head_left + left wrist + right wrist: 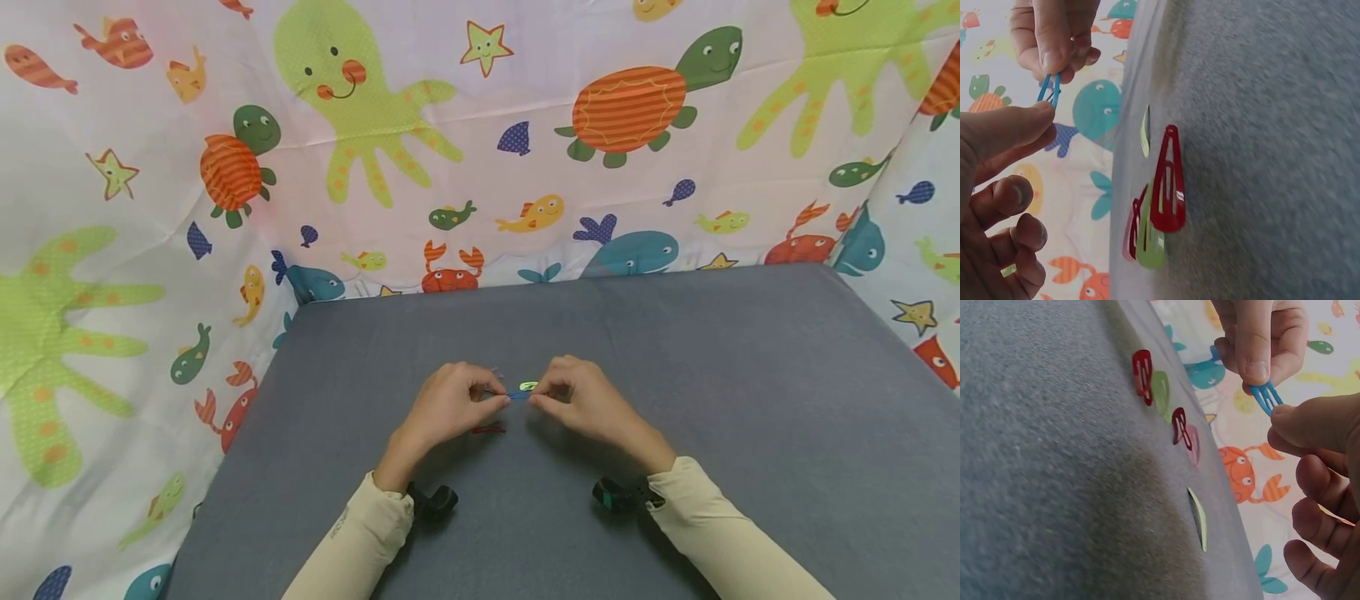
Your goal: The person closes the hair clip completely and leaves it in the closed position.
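Observation:
A blue snap hair clip [519, 395] is held in the air between both hands, above the grey table. My left hand [453, 404] pinches one end of it between thumb and forefinger. The other end is pinched by my right hand [588, 396]. In the right wrist view the slotted middle of the blue clip [1266, 399] shows between the two thumbs; the fingertips cover its ends. Below the hands lie a red hair clip [1168, 187], a green one [1151, 247], a dark red one [1180, 428], a pink one [1194, 447] and a yellow-green one [1198, 519].
The grey table [750, 400] reaches to a white cloth [480, 142] printed with sea animals, hanging at the back and sides. A dark strapped device sits at each wrist, the left device [435, 502] and the right device [618, 494] both above the table.

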Demonstrator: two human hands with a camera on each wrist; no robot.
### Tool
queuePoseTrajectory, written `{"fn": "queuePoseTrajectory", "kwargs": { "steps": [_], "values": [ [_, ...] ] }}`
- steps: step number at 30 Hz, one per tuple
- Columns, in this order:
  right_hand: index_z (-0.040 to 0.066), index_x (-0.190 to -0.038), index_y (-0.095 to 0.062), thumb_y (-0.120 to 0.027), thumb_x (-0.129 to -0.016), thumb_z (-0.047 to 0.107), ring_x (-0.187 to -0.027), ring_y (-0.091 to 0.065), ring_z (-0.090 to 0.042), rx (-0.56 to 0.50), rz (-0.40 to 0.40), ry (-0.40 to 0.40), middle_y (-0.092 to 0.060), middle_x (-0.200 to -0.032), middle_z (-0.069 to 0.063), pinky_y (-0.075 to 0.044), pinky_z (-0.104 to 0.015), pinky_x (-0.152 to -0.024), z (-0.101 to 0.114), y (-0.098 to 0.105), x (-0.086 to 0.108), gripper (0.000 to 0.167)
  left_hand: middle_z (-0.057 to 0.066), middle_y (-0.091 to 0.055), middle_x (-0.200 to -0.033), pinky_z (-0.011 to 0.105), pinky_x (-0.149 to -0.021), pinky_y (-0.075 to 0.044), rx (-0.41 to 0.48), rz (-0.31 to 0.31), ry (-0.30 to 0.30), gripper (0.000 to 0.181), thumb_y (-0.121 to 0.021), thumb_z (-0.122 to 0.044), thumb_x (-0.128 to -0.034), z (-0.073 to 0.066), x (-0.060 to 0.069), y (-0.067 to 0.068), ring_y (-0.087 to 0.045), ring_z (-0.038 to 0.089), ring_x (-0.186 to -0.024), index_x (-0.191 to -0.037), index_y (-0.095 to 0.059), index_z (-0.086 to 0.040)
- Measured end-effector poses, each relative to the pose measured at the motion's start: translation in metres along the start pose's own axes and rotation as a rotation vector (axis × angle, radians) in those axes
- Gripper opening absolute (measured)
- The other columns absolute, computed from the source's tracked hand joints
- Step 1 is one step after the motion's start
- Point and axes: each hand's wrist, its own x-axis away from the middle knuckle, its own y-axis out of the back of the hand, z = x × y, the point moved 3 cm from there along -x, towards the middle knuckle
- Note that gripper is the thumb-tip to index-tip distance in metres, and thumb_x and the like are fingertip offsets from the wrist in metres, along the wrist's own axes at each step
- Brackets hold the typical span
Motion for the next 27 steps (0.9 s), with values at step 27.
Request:
{"fn": "queuePoseTrajectory", "kwargs": {
  "steps": [27],
  "values": [
    [0.017, -0.083, -0.077, -0.080, -0.087, 0.010, -0.075, -0.058, -0.010, 0.023, -0.042, -0.029, -0.064, -0.079, 0.008, -0.052, -0.032, -0.071, 0.0011, 0.0100, -0.0002, 0.009, -0.011, -0.049, -0.059, 0.023, -0.057, -0.033, 0.017, -0.069, -0.024, 0.005, -0.080, -0.028, -0.0891, -0.0094, -0.0073, -0.0043, -0.044, 0.007, -0.060, -0.090, -0.083, -0.023]
  ]
}}
